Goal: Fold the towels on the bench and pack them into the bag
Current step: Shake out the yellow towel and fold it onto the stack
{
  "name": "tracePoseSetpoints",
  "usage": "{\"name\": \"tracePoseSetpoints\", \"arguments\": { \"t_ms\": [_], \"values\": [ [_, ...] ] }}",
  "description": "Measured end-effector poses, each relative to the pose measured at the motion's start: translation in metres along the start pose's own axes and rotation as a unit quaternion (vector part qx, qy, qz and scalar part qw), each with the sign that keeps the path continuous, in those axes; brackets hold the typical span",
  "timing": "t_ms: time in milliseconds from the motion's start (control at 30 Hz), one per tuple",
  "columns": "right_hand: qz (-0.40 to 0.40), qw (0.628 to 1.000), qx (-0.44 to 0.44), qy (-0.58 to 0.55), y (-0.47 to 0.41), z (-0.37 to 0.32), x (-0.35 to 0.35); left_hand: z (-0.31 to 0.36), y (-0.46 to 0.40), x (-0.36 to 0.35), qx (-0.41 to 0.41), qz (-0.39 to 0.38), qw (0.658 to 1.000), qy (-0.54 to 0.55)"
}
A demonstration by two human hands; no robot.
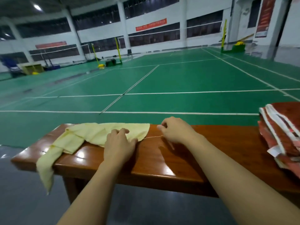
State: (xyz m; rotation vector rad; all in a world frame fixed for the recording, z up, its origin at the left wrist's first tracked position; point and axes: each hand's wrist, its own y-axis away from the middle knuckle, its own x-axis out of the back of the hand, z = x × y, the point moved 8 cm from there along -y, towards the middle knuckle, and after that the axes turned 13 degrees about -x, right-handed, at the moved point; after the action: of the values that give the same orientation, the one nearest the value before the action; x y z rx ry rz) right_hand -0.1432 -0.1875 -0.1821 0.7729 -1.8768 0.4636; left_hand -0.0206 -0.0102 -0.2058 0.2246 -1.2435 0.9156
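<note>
red bag [282, 135] cut off by right edge, towel [90, 135] partly hidden under left hand [119, 143], writing on far banners [151, 24] too blurred to read

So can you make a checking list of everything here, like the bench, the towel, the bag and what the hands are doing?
Surface: wooden bench, glossy, with light reflections.
Job's things: yellow towel, crumpled and unfolded, one end hanging off the bench's left edge; red bag with white straps at the bench's right end.
Clutter: a loose thread running from the towel's edge.
Hands: left hand presses on the towel; right hand pinches the thread.
Cables: nothing seen.
Surroundings: green badminton court with white lines and net posts.
</note>
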Motion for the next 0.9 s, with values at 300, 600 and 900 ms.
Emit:
{"name": "tracePoseSetpoints", "arguments": {
  "t_ms": [300,600,900],
  "values": [
    [-0.037,0.991,-0.037,-0.126,-0.026,-0.023,-0.031,0.035,0.003,-0.008,-0.124,-0.04,0.988,0.086],
    [-0.074,0.98,-0.097,-0.156,-0.034,0.041,-0.014,0.137,0.033,-0.029,-0.321,-0.093,0.928,0.163],
    [0.183,0.96,-0.212,-0.017,-0.016,0.14,0.075,0.058,-0.007,-0.011,-0.146,0.033,0.985,0.089]
  ]
}}
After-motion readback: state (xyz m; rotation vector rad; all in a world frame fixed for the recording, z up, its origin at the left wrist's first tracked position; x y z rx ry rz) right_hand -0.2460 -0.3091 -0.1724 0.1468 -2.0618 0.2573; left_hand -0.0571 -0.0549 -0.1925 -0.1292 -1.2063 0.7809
